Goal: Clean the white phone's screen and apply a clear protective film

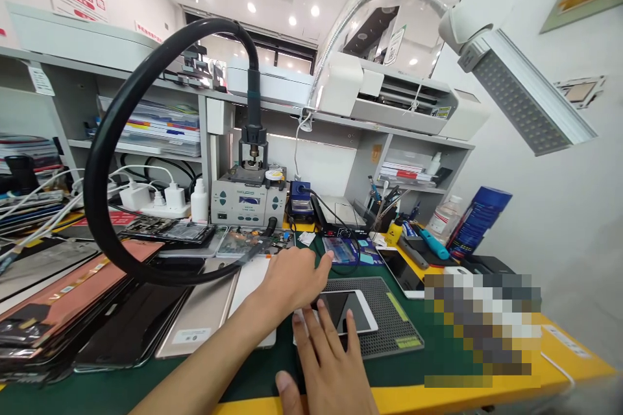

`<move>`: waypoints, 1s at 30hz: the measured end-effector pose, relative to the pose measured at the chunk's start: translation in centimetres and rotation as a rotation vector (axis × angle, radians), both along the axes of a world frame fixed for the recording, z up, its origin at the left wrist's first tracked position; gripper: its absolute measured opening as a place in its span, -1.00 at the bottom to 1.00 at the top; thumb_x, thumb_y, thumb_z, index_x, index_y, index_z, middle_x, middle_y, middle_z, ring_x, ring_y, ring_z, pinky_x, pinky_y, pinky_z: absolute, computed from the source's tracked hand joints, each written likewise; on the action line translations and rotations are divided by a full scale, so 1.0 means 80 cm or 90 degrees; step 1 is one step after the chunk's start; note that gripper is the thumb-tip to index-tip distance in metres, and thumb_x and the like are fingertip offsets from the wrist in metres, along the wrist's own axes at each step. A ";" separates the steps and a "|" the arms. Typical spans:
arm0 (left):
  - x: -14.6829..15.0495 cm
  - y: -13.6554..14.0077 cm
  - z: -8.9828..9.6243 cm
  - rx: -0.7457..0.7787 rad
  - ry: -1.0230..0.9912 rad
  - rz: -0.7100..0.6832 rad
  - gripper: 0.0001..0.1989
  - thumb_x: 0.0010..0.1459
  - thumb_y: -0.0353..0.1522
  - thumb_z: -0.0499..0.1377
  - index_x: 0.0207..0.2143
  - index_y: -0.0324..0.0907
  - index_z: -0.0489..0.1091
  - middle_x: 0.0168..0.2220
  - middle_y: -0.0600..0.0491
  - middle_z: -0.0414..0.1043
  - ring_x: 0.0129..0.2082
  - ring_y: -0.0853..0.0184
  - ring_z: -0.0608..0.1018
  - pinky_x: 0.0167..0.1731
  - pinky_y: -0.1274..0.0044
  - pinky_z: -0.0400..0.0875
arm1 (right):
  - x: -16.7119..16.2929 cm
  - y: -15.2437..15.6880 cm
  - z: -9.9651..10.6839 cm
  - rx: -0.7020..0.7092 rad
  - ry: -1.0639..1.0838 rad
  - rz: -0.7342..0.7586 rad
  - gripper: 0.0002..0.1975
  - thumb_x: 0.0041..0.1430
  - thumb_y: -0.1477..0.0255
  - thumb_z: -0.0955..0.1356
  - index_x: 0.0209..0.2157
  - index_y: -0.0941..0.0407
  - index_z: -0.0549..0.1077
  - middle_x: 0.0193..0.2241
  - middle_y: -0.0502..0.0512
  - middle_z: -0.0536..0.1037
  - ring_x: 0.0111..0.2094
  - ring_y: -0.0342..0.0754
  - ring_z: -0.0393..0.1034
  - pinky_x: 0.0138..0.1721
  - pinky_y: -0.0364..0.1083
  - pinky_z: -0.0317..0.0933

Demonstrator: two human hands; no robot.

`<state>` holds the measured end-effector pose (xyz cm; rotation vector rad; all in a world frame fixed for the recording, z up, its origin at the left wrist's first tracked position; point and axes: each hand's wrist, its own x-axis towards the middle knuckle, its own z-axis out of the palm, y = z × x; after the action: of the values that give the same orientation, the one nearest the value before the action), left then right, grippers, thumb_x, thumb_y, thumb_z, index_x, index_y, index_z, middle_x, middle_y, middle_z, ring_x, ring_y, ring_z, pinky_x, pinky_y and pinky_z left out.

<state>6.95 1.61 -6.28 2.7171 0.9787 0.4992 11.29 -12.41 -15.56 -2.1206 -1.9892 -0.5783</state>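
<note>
My left hand (295, 277) is above the back edge of a white-framed device with a dark screen (348, 310), like a phone or small tablet. Its thumb sticks out to the right; the other fingers curl down out of sight, and anything they hold is hidden. My right hand (331, 363) lies palm down with fingers spread, the fingertips over the near side of the device. This device rests on a grey textured mat (389, 305) on the green work surface (389, 369).
Flat tablets and screen parts (136, 318) lie stacked at left. A thick black hose (95, 162) loops in front of the hot-air station (248, 201). An LED lamp (525, 91) hangs at upper right. A white-framed tablet (402, 272) and a pixelated area are at right.
</note>
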 end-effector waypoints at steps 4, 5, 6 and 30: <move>0.000 -0.001 0.000 -0.008 0.006 0.002 -0.31 0.33 0.01 -0.26 -0.56 -0.16 0.44 -0.49 -0.11 0.52 -0.46 0.10 0.56 -0.48 0.44 0.27 | 0.002 -0.003 -0.004 0.003 -0.021 0.018 -0.42 0.26 0.12 0.26 0.25 0.06 0.30 0.27 0.13 0.19 0.22 0.45 0.20 0.02 0.57 0.19; 0.000 -0.001 0.000 -0.009 0.007 0.002 -0.31 0.33 0.01 -0.25 -0.56 -0.16 0.43 -0.50 -0.11 0.51 -0.47 0.11 0.55 -0.49 0.45 0.26 | 0.003 -0.004 -0.005 0.006 -0.028 0.022 -0.41 0.26 0.11 0.26 0.25 0.06 0.29 0.27 0.13 0.19 0.21 0.45 0.21 0.01 0.56 0.21; 0.000 -0.002 0.001 -0.009 0.008 0.002 -0.31 0.33 0.01 -0.25 -0.57 -0.16 0.42 -0.52 -0.10 0.51 -0.48 0.12 0.55 -0.49 0.45 0.25 | 0.005 -0.005 -0.007 0.010 -0.035 0.025 -0.40 0.26 0.10 0.25 0.25 0.07 0.29 0.27 0.14 0.20 0.20 0.44 0.22 0.01 0.54 0.22; 0.002 -0.006 0.001 -0.014 -0.004 -0.031 -0.32 0.35 -0.03 -0.26 -0.56 -0.14 0.42 -0.52 -0.10 0.50 -0.46 0.10 0.56 -0.49 0.45 0.25 | 0.111 -0.087 0.008 0.123 -0.210 -0.001 -0.47 0.32 0.23 0.23 0.26 0.13 0.28 0.21 0.14 0.37 0.15 0.32 0.31 0.21 0.34 -0.10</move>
<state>7.11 1.12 -6.23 2.7107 0.9098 0.4838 20.19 -19.36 -14.89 -2.0138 -1.9897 -1.1347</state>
